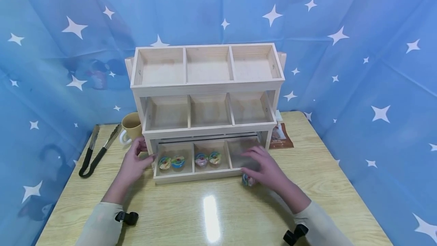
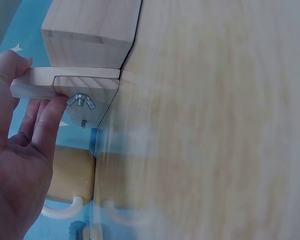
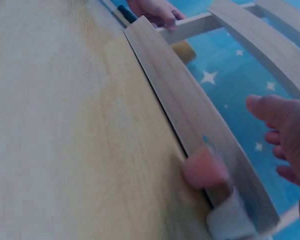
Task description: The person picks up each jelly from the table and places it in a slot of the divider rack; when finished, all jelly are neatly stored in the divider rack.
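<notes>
A three-tier wooden rack (image 1: 208, 86) stands on the table, each tier split into three compartments. My left hand (image 1: 134, 164) grips the upright at its lower left, thumb on one side and fingers on the other beside a wing nut (image 2: 80, 100). Two small lidded cups (image 1: 178, 161) sit in the bottom tier's left compartment and two more cups (image 1: 201, 159) in the middle one. Over the right compartment hovers my right hand (image 1: 269, 172), thumb apart from loosely bent fingers, holding nothing. Beneath it, a pink cup (image 3: 205, 167) and a white cup (image 3: 231, 217), both blurred, are at the tier's front.
Left of the rack are a tan mug (image 1: 132, 124) with a white handle and black-handled tongs (image 1: 99, 155). A brown packet (image 1: 281, 141) lies behind its right side. Blue star-patterned cloth (image 1: 341, 86) hangs around the wooden table (image 1: 170, 215).
</notes>
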Motion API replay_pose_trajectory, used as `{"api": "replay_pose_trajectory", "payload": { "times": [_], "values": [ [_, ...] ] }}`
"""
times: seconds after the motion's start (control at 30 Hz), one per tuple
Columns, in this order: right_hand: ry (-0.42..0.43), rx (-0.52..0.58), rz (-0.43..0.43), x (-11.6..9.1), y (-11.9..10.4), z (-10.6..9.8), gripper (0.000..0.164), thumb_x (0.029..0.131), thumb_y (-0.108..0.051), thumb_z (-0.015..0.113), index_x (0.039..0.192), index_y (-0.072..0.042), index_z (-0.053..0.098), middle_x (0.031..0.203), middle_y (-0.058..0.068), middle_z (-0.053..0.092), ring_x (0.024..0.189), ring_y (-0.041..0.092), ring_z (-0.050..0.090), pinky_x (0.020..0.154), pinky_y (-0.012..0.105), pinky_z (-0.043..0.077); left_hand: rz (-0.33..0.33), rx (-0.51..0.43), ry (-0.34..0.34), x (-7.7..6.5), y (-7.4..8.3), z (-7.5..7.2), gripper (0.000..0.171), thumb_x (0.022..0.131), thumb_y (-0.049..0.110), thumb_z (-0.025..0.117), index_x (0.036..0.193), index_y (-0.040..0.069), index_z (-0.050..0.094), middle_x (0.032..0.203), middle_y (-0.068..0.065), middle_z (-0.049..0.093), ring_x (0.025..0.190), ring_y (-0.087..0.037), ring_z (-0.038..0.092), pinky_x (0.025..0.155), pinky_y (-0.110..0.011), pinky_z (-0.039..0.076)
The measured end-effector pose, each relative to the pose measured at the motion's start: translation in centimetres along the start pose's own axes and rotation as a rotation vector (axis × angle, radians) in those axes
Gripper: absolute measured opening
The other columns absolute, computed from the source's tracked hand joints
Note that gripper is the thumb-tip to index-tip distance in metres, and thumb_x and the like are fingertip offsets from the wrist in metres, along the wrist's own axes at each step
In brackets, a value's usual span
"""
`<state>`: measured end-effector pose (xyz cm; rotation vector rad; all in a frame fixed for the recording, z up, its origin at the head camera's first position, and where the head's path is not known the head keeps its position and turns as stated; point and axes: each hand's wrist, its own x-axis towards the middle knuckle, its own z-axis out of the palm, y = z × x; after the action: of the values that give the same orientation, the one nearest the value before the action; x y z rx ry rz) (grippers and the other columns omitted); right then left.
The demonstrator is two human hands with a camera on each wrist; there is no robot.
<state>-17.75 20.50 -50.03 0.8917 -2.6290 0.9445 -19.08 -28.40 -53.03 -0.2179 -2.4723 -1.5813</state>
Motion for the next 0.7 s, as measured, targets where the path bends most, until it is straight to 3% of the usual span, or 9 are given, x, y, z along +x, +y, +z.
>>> {"api": "replay_pose_trajectory", "payload": {
  "times": [0.23, 0.4, 0.53, 0.7],
  "values": [
    [0.105, -0.029, -0.009, -3.2, 1.1, -1.0, 0.047, 0.082, -0.009, 0.098, 0.124, -0.006, 0.078, 0.126, 0.005, 0.07, 0.121, 0.026, 0.061, 0.1, 0.044, 0.053, -0.002, 0.01, -0.007, 0.1, -0.3, -0.1, 0.059, 0.098, -0.003, 0.078, 0.15, 0.002, 0.051, 0.124, -0.018, 0.064, 0.11, -0.016, 0.059, 0.112, -0.056, 0.038],
    [0.146, -0.061, 0.027, -5.1, 1.4, -1.4, 0.047, 0.079, -0.01, 0.1, 0.121, -0.007, 0.078, 0.121, -0.002, 0.07, 0.114, 0.021, 0.06, 0.099, 0.033, 0.049, -0.006, 0.01, -0.011, 0.1, -0.3, 0.0, 0.059, 0.098, -0.003, 0.078, 0.15, 0.002, 0.05, 0.125, -0.018, 0.063, 0.111, -0.016, 0.059, 0.112, -0.055, 0.038],
    [0.177, -0.052, 0.089, -6.2, 1.5, -1.5, 0.045, 0.078, -0.009, 0.1, 0.118, -0.006, 0.078, 0.116, -0.002, 0.071, 0.111, 0.02, 0.06, 0.099, 0.027, 0.047, -0.007, -0.004, -0.014, 0.1, -0.1, 0.0, 0.059, 0.098, -0.002, 0.078, 0.15, 0.002, 0.05, 0.124, -0.019, 0.063, 0.11, -0.015, 0.058, 0.112, -0.058, 0.038],
    [0.173, -0.06, 0.193, -7.3, 1.3, -1.2, 0.044, 0.081, -0.013, 0.1, 0.118, -0.009, 0.078, 0.116, -0.001, 0.072, 0.112, 0.021, 0.061, 0.098, 0.033, 0.049, -0.001, -0.021, -0.012, 0.0, 0.2, 0.0, 0.061, 0.098, -0.003, 0.078, 0.152, 0.001, 0.051, 0.127, -0.02, 0.064, 0.11, -0.015, 0.058, 0.111, -0.057, 0.039]
  ]
}}
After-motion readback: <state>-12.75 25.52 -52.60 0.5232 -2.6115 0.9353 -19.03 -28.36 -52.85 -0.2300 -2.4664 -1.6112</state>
